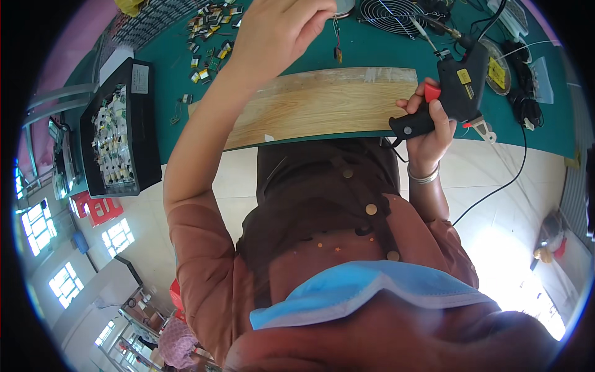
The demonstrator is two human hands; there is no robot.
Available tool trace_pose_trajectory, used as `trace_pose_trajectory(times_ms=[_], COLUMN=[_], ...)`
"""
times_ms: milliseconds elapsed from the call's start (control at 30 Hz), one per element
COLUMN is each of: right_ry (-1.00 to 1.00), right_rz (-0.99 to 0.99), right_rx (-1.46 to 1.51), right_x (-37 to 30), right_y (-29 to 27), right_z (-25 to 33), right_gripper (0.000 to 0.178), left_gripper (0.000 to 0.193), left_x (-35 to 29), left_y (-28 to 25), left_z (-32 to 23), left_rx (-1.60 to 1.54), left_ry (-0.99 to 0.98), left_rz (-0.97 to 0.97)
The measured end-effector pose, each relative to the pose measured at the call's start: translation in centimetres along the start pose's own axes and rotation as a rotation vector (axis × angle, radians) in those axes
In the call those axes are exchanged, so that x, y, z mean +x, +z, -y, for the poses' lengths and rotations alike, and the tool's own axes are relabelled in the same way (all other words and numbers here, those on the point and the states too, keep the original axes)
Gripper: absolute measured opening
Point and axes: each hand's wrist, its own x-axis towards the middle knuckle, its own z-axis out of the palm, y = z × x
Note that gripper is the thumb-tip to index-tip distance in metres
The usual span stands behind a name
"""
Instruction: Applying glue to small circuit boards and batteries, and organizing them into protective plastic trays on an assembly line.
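My right hand point(429, 139) is wrapped round the handle of a black soldering gun point(465, 84) with a red trigger, held over the right end of a wooden board point(322, 108). My left hand point(282, 34) reaches across the board to the far side of the table, its fingers curled closed. Beside those fingertips is a pale round piece point(344, 6), partly cut off by the upper edge. Below it, thin wires lead to a small battery-like part point(338, 54). What the left fingers pinch, if anything, is hidden.
Many small battery packs with circuit boards point(211, 31) lie scattered at the far left. A black box point(139, 124) of small wired parts stands on the left. A round black fan guard point(389, 15), a dish with a yellow piece point(497, 71) and cables point(527, 111) lie at the right.
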Motion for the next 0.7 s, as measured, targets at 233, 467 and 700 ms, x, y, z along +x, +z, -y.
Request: trace_pose_trajectory(times_ms=[233,467,700], right_ry=[-0.042,-0.077,0.075], right_rz=[-0.043,-0.093,-0.006], right_rx=[0.008,0.009,0.017], right_x=[-0.3,-0.7,-0.5], right_y=[-1.0,-1.7,-0.7], right_z=[0.5,1.6,-0.2], right_gripper=[0.037,0.036,0.034], left_gripper=[0.016,0.013,0.021], left_x=[2.0,1.3,-7.9], left_y=[2.3,4.1,4.1], left_z=[-0.4,-0.4,1.0], left_rx=[-0.165,-0.051,0.038], left_ry=[0.186,0.444,0.430], left_rz=[0.073,0.150,0.369])
